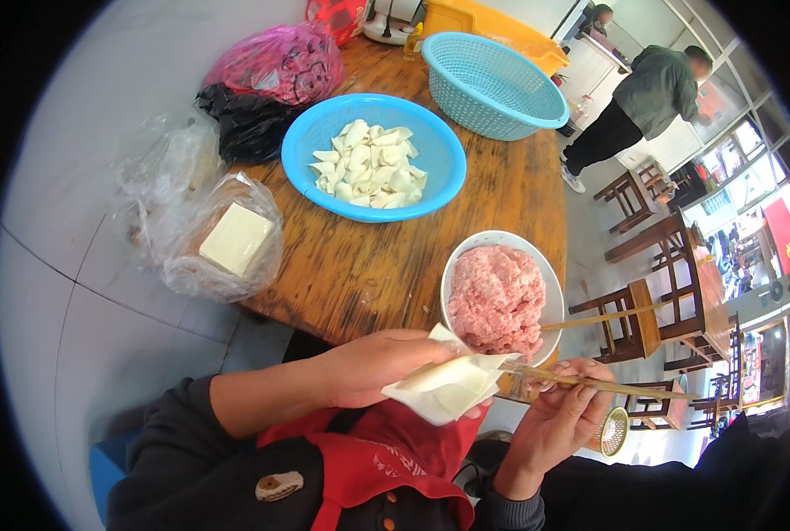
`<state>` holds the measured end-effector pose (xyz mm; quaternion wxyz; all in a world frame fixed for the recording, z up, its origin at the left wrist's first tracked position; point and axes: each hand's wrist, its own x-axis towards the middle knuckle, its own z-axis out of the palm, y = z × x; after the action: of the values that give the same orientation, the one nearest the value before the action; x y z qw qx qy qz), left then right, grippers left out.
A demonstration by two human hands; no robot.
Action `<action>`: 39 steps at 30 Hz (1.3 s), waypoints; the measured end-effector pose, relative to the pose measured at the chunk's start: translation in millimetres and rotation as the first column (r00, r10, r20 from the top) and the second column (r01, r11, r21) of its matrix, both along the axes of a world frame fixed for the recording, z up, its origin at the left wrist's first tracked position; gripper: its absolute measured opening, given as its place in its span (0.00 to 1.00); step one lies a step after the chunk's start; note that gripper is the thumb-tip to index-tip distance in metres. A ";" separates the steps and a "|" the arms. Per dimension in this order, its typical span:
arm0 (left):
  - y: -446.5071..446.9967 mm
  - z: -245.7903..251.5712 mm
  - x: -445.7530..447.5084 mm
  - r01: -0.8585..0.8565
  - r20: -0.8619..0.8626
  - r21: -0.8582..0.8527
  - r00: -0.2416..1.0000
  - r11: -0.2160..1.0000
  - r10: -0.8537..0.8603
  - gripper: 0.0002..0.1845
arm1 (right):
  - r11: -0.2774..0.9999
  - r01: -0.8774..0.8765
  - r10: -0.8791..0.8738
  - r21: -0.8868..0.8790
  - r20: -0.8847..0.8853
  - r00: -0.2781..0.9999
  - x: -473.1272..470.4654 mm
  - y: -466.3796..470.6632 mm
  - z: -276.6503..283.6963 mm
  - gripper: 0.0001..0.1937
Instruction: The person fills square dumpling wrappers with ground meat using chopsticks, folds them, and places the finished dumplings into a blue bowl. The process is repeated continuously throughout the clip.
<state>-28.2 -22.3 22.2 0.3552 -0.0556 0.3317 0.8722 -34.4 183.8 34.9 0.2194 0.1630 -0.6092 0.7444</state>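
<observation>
My left hand (395, 365) holds several thin square dough wrappers (448, 391), fanned over its palm and fingers. In my right hand (567, 405) is a wooden chopstick (634, 386), its tip touching the edge of the wrappers. Just beyond both hands stands a white bowl (554, 279) heaped with pink minced meat (498, 292); a second chopstick (600, 318) sticks out of it over the rim. A blue plastic basket (308, 189) farther back holds folded dumplings (371, 162). A stack of wrappers (237, 239) lies in an open clear plastic bag (185, 272) at the table's left edge.
An oval light-blue basket (494, 99) stands at the back of the wooden table (361, 279), near a yellow crate (494, 26). Pink (282, 63) and black plastic bags (255, 123) lie at the back left. A person (654, 99) stands beyond, near wooden stools (627, 325).
</observation>
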 end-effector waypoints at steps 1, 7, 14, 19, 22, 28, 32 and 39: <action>-1.6 0.2 1.1 0.020 -0.049 0.017 0.999 1.000 -0.019 0.19 | 0.998 0.047 -0.046 0.033 -0.019 0.999 0.4 -0.1 0.9 0.12; -1.7 8.5 4.7 -0.039 -0.230 -0.024 0.973 0.999 0.032 0.17 | 0.908 0.129 0.037 0.398 -0.382 0.923 10.4 5.4 10.2 0.06; -3.9 -10.4 -0.7 -0.120 -0.271 -0.103 0.959 0.987 0.088 0.15 | 0.519 0.170 0.469 0.838 -0.445 0.763 23.8 -1.8 33.0 0.13; -25.6 -47.6 -5.8 -0.113 -0.253 -0.024 0.962 0.993 0.104 0.18 | 0.530 0.203 0.448 0.823 -0.476 0.757 17.7 -6.0 26.7 0.13; -20.6 3.0 -0.1 -0.088 -0.220 0.075 0.970 0.993 0.103 0.20 | 0.536 0.228 0.417 0.813 -0.490 0.766 13.7 -9.2 24.3 0.14; -15.0 1.8 1.1 -0.201 -0.317 -0.088 0.934 0.976 0.164 0.23 | 0.508 0.168 0.512 0.845 -0.453 0.730 11.2 -23.9 28.2 0.11; -13.8 2.2 1.3 -0.326 -0.288 -0.077 0.912 0.942 0.292 0.20 | 0.521 0.142 0.531 0.842 -0.450 0.718 13.4 -27.2 25.9 0.10; -12.1 0.3 -1.1 -0.583 -0.510 -0.264 0.761 0.768 0.401 0.16 | 0.697 -0.066 0.430 0.714 -0.342 0.836 35.4 -12.6 21.9 0.07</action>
<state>-29.3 -34.4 22.4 0.0067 -0.0245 0.5475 0.8364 1.0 171.2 56.9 0.1835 0.4957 -0.7330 0.4283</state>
